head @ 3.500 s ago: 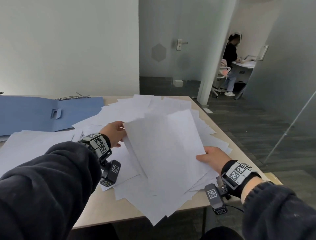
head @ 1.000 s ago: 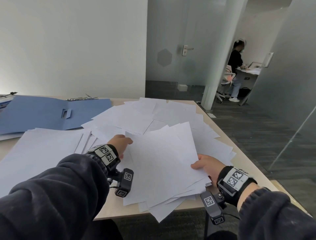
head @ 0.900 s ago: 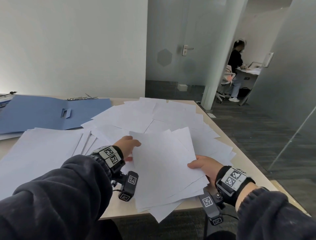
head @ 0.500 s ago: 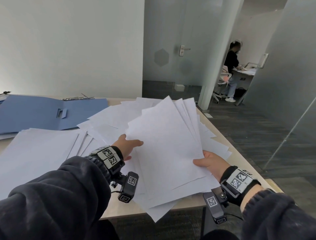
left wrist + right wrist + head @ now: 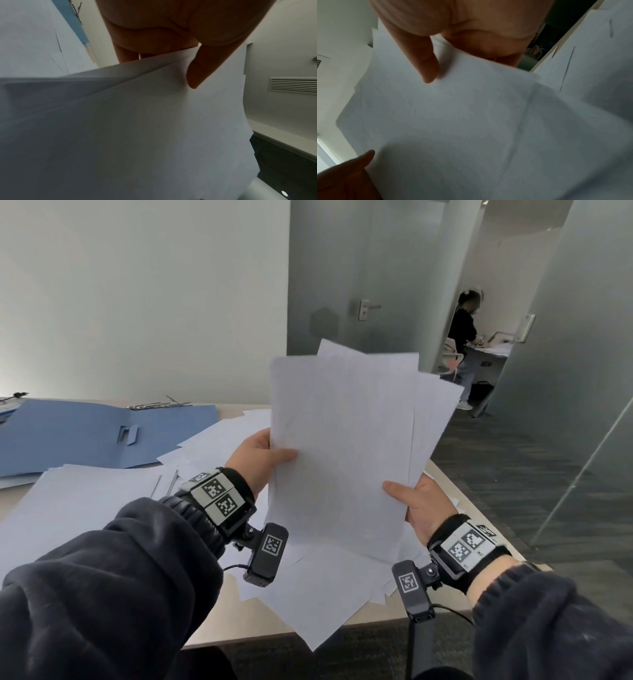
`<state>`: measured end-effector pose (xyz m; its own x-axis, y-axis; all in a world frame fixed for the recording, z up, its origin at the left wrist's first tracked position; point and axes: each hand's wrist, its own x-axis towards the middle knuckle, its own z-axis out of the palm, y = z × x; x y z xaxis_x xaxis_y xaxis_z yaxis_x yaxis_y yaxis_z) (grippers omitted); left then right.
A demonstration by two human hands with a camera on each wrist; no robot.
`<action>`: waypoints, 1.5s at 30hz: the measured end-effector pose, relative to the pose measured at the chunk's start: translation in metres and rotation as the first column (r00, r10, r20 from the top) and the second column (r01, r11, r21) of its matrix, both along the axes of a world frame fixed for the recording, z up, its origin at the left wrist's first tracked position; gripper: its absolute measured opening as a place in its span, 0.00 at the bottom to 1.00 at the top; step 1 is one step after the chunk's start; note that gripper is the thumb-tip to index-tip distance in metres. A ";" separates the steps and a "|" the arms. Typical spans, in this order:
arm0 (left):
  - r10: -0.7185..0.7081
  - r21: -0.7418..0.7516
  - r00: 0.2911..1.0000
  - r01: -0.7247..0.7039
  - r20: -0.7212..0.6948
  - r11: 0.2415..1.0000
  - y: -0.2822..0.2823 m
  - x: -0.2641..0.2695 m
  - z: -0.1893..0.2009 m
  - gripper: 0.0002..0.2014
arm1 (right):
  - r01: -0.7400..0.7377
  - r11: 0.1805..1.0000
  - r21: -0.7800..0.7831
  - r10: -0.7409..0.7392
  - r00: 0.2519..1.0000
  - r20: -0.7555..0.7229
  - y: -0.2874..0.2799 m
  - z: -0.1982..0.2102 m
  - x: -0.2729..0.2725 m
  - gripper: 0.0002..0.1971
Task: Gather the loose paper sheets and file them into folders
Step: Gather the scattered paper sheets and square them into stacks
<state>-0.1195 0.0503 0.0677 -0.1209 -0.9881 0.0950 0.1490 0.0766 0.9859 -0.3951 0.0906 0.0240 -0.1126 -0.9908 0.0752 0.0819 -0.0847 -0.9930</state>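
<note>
The sheaf of white sheets (image 5: 346, 446) stood nearly upright above the tabletop (image 5: 239, 409), long axis running up and away from the person, top edges fanned unevenly. The sheets looked blank, though blur may have hidden faint print. The left hand (image 5: 255, 460) pinched the sheaf's left edge, thumb in front; the right hand (image 5: 419, 503) gripped its lower right edge. More loose sheets (image 5: 85, 498) lay beneath, the open blue folder (image 5: 85, 433) left of the sheaf.

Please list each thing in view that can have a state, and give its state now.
held sheets: lifted off the table, fanned, edges not aligned
left hand: grip on the held sheets' left edge
right hand: grip on their lower right edge
loose sheets: scattered flat on the table
blue folder: open, lying flat
far door: closed
</note>
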 end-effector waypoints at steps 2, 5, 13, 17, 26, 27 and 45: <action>-0.032 -0.013 0.999 0.032 0.039 0.999 0.004 -0.001 -0.004 0.23 | -0.007 1.000 -0.023 0.008 1.000 0.027 0.003 0.002 0.003 0.13; -0.043 -0.023 0.998 0.044 0.053 0.999 0.011 -0.006 -0.010 0.27 | -0.004 0.997 -0.073 0.008 0.998 0.056 0.006 0.001 0.007 0.16; -0.026 -0.125 0.999 0.032 0.045 0.992 0.022 -0.019 -0.008 0.20 | 0.011 0.990 -0.138 0.003 0.995 0.098 0.008 0.012 0.006 0.34; 0.029 -0.163 0.999 -0.022 0.039 0.986 0.022 -0.019 -0.007 0.16 | 0.043 0.988 -0.152 -0.029 0.995 0.092 0.007 0.018 0.007 0.12; 0.029 -0.188 0.999 -0.025 0.015 0.982 0.014 -0.016 0.009 0.22 | 0.049 0.981 -0.188 -0.031 0.994 0.101 0.000 0.040 0.014 0.13; 0.029 -0.175 0.999 -0.024 0.024 0.984 0.013 -0.014 0.005 0.24 | 0.050 0.983 -0.176 -0.034 0.995 0.092 0.002 0.037 0.012 0.13; 0.054 0.080 0.975 -0.073 0.215 0.994 0.027 -0.011 -0.053 0.11 | 0.086 0.995 -0.048 -0.085 0.996 0.018 0.009 0.002 0.025 0.06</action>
